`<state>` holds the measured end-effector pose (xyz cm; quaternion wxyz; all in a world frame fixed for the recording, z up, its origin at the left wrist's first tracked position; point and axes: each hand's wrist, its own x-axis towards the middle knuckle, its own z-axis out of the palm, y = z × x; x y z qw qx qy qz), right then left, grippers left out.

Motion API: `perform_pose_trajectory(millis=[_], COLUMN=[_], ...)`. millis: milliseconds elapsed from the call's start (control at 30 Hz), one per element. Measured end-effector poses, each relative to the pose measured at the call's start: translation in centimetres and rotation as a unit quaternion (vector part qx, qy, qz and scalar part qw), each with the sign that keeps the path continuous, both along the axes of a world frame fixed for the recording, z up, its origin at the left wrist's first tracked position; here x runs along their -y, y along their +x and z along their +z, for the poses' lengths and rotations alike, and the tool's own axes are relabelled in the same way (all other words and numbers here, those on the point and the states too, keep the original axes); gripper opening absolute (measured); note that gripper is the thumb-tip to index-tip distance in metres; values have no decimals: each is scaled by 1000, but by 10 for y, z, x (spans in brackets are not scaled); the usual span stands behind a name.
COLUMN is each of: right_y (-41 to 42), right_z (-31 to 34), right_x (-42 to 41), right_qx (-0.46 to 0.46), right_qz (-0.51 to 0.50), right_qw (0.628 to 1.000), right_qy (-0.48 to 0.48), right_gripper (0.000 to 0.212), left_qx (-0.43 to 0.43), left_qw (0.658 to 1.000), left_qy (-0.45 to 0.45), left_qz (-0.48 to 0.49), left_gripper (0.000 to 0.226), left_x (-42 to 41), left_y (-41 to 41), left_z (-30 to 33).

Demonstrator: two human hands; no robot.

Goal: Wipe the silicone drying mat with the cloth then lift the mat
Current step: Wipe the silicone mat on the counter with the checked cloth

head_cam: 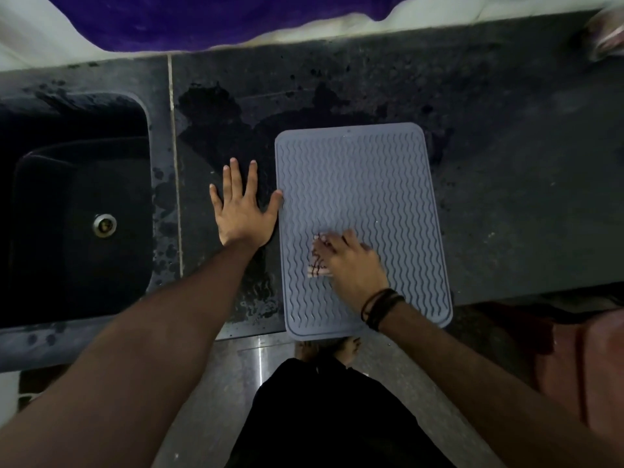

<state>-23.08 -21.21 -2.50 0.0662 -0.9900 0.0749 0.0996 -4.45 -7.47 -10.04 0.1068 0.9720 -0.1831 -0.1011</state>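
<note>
A grey silicone drying mat [358, 184] with wavy ridges lies flat on the dark counter, and its near edge hangs a little over the counter's front. My right hand [351, 261] presses a small folded pale cloth with dark stripes [317, 261] onto the lower left part of the mat, fingers lying over the cloth. My left hand [241, 204] lies flat on the counter just left of the mat, fingers spread, with the thumb tip touching the mat's left edge.
A dark sink [77, 211] with a metal drain [104, 225] is set into the counter [506, 184] at the left. Wet patches darken the counter behind and left of the mat. A reddish-brown object [580, 366] stands low at the right. My feet show on the floor below.
</note>
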Motion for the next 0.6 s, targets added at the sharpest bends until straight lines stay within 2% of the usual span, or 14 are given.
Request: perform_pose_trajectory(millis=[167, 333, 433, 600], right_y=[44, 98, 76, 3], right_z=[16, 8, 3, -6], right_x=[19, 19, 6, -22], right_qx=[6, -29, -32, 48], right_qz=[-48, -59, -50, -42], right_qw=[999, 997, 997, 998], right_qy=[19, -33, -46, -25], right_gripper=[49, 48, 48, 55], left_qx=[-3, -1, -3, -8], left_qw=[1000, 1000, 1000, 1000], left_qy=[2, 3, -5, -5], left_qz=[1, 3, 2, -4], left_gripper=[83, 83, 82, 83], left_x=[1, 2, 2, 1], left_y=[0, 0, 0, 1], left_z=[2, 1, 1, 2])
